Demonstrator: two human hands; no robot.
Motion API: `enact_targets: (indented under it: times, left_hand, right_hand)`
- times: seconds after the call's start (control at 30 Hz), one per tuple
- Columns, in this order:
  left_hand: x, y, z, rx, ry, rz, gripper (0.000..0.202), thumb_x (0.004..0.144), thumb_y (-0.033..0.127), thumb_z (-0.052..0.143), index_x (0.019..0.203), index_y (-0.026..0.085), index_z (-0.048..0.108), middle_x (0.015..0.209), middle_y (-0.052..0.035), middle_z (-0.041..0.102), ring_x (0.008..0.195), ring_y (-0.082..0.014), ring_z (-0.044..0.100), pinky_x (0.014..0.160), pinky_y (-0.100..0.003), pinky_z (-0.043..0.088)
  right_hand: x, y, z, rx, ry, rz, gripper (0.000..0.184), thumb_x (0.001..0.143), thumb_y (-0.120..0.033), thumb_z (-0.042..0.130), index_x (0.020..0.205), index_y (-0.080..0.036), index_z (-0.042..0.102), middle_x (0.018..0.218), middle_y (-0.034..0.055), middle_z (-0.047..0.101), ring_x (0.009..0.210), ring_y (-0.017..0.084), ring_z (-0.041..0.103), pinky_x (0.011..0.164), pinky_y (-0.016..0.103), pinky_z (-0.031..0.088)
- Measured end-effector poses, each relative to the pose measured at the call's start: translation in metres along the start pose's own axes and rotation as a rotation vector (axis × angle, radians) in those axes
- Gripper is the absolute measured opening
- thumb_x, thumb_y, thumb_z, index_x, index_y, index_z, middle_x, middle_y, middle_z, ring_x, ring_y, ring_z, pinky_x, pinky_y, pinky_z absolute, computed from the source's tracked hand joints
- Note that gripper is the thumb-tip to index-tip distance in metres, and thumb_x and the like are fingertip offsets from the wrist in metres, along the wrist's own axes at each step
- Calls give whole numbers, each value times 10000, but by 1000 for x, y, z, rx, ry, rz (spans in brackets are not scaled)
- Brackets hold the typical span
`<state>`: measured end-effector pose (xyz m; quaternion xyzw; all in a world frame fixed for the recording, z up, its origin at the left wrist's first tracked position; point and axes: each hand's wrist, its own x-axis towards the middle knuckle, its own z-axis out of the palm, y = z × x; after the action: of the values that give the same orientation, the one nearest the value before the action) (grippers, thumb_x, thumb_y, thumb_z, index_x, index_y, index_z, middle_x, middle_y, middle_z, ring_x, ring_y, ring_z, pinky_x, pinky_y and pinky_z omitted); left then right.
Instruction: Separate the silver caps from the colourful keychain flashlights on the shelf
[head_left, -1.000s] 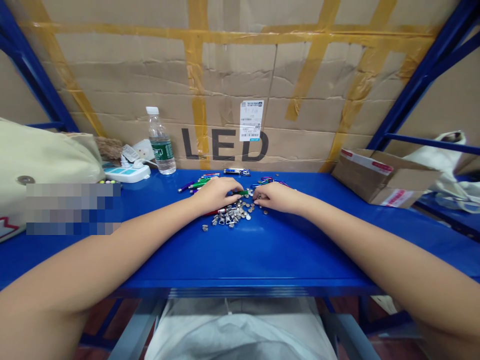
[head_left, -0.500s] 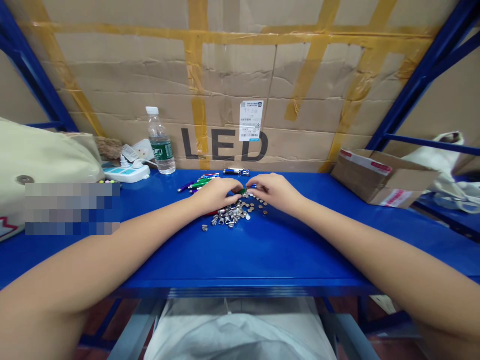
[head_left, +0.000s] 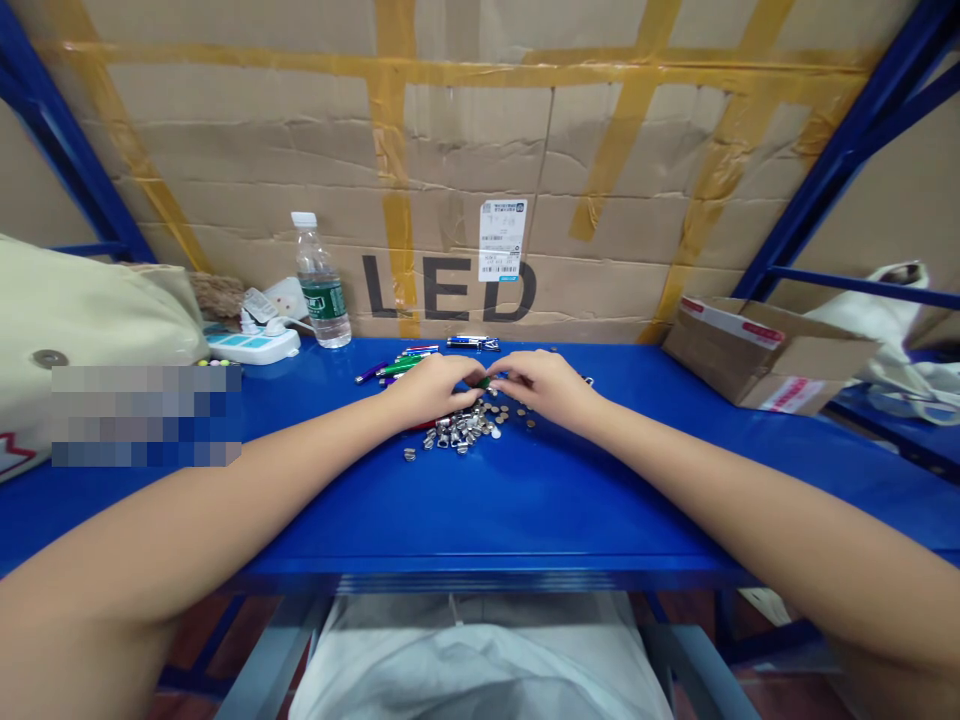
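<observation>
Two hands of mine meet over the blue metal shelf top (head_left: 525,500): my left hand (head_left: 435,388) and my right hand (head_left: 546,385), fingertips almost touching. Between them sits one small green cylinder-shaped piece (head_left: 485,382). My left fingers curl narrow around its near end; my right thumb and forefinger are pinched close at its other end, though whether they grip it or only touch it I cannot tell.

Just under my hands, towards me, lies a heap of small silvery metal caps and round button cells (head_left: 465,428), too many and too small to count. Beyond my left hand lie several slim pen-like tubes in green, purple and red (head_left: 397,367), four or five as far as I can see, and one blue-and-silver tube (head_left: 472,342) farther back.

Compared with half a second ago, my right hand has slid a little left and closed onto the green piece; a second ago it lay lower, at the edge of the heap. My left hand has hardly moved.

Both forearms stretch straight out, wrists low, palms down.

Far left of my left hand stand one clear plastic water bottle (head_left: 320,285) and one white power strip (head_left: 255,345); far right of my right hand, one open cardboard box (head_left: 765,350).
</observation>
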<state>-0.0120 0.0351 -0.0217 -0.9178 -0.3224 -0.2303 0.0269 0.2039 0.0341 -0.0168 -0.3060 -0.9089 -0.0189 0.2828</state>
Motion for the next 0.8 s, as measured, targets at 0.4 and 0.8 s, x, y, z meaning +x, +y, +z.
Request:
enact_targets:
  times: [0.4,0.8]
  left_hand:
    - [0,4,0,-3,17,-21,193,840,214,554,1012,162,622,1002,-72,697,919,-202,649,811,-314,487]
    - [0,2,1,10,-3,-17,186,841,221,562,1005,166,628,993,-69,701,913,-204,652,795,-312,484]
  right_hand:
    - [-2,2,-22,4,-141,121,191,864,-305,551,960,-177,654,677,-2,619,606,120,521,589,237,338]
    - [-4,5,-13,94,-414,46,193,823,-159,549,941,-195,697,785,10,708,666,129,609,656,244,413]
